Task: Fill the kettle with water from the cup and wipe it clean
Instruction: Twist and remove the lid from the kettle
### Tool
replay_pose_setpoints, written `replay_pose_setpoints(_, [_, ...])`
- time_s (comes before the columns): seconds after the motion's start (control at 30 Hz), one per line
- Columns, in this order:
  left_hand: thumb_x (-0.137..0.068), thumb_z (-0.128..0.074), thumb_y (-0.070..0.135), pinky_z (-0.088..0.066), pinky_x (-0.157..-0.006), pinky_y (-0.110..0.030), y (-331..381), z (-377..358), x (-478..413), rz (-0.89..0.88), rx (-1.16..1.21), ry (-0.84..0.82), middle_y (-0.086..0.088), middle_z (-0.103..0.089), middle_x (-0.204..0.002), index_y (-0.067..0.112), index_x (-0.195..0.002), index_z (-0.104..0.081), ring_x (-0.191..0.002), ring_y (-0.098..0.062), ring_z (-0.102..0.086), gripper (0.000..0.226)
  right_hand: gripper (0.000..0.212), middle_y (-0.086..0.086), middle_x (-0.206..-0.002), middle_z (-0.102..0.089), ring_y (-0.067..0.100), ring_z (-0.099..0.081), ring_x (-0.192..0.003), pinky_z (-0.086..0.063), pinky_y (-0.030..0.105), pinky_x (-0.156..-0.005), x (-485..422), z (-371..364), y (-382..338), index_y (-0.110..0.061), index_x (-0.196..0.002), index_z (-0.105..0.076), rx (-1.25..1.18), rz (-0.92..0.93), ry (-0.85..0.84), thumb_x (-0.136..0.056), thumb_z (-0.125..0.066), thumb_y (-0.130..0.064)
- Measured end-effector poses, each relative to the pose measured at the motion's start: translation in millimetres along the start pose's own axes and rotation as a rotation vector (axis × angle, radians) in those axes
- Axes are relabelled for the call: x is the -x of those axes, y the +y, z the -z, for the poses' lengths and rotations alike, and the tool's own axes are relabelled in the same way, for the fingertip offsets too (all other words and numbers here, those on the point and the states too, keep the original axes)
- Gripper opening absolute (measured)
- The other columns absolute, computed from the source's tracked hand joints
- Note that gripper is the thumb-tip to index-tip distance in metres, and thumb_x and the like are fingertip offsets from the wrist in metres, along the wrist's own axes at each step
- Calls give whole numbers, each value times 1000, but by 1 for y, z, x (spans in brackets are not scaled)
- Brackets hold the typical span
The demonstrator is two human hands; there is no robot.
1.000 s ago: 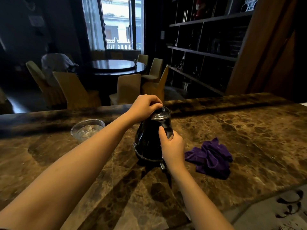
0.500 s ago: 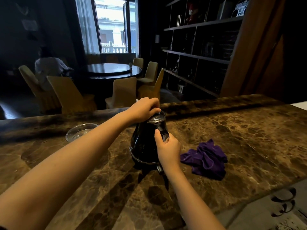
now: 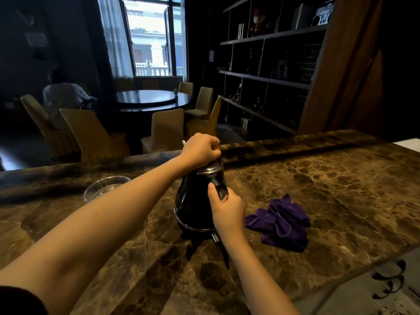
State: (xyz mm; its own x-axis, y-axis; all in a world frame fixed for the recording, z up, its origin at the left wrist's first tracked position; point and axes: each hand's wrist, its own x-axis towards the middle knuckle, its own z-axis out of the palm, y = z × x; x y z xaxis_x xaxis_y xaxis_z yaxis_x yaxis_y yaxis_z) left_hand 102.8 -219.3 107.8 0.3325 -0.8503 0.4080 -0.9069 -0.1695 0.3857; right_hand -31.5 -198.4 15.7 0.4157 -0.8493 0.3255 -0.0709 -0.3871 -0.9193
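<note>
A black kettle (image 3: pixel 194 201) with a shiny metal lid (image 3: pixel 212 167) stands upright in the middle of the brown marble counter (image 3: pixel 329 189). My left hand (image 3: pixel 201 151) sits on top of the kettle, fingers closed on the lid. My right hand (image 3: pixel 227 209) grips the kettle's black handle (image 3: pixel 221 189) from the near side. A clear plastic cup (image 3: pixel 103 188) stands to the left of the kettle, partly hidden by my left forearm. A crumpled purple cloth (image 3: pixel 283 222) lies on the counter just right of the kettle.
The counter's far raised ledge (image 3: pixel 295 144) runs behind the kettle. Beyond it are a round dark table (image 3: pixel 150 100), several tan chairs (image 3: pixel 91 135), a seated person (image 3: pixel 63 96) and tall dark shelves (image 3: pixel 272 64). A patterned floor (image 3: pixel 386 287) shows at the bottom right.
Both hands keep their hold on the kettle. The camera has turned slightly, so everything sits a little further left and lower in the view.
</note>
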Motion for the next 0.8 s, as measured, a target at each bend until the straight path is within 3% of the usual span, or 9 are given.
replay_pose_setpoints(0.1, [-81,-58,15,-34,-53,-24,-2,1,-1,9,60,-6,6,-45,-52,26,-50,-43,-51,-9,-43,36,36,-3,-57,-55,15,-54,-55,-42,32,-53,0,-2,1,-17,-60,-55,-15,-8,-1,-86,-54,-42])
replay_pose_setpoints(0.2, [-77,-57,8,-29,-50,-22,-2,17,-10,73,175,129,5,-37,-49,23,-47,-38,-49,-9,-33,38,33,-5,-57,-54,12,-52,-54,-40,27,-51,0,0,2,-20,-59,-53,-46,-13,-34,-86,-54,-40])
replay_pose_setpoints(0.27, [-77,-56,8,-27,-48,-18,2,37,-19,28,115,178,6,-35,-48,23,-46,-35,-47,-7,-31,40,33,-7,-55,-52,10,-50,-52,-38,25,-50,1,0,2,-23,-58,-50,-72,-24,-46,-86,-55,-38])
replay_pose_setpoints(0.43, [-81,-57,9,-29,-46,-7,9,54,-18,-75,60,97,8,-37,-48,17,-52,-40,-47,-6,-33,34,35,-5,-56,-52,10,-50,-53,-38,25,-51,1,0,0,-22,-56,-49,-74,-24,-42,-86,-56,-38])
replay_pose_setpoints(0.7, [-82,-57,13,-30,-48,-13,7,57,23,-147,45,197,6,-37,-48,24,-48,-36,-47,-6,-32,41,37,-8,-52,-48,4,-45,-47,-34,18,-47,2,2,-1,-23,-54,-47,-66,-30,-36,-87,-55,-37])
replay_pose_setpoints(0.8, [-84,-57,14,-31,-49,-11,1,66,63,-127,53,232,9,-39,-47,26,-48,-37,-44,-5,-38,42,35,-6,-55,-52,9,-49,-52,-35,23,-50,2,1,-3,-20,-56,-49,-48,-19,-17,-87,-55,-36])
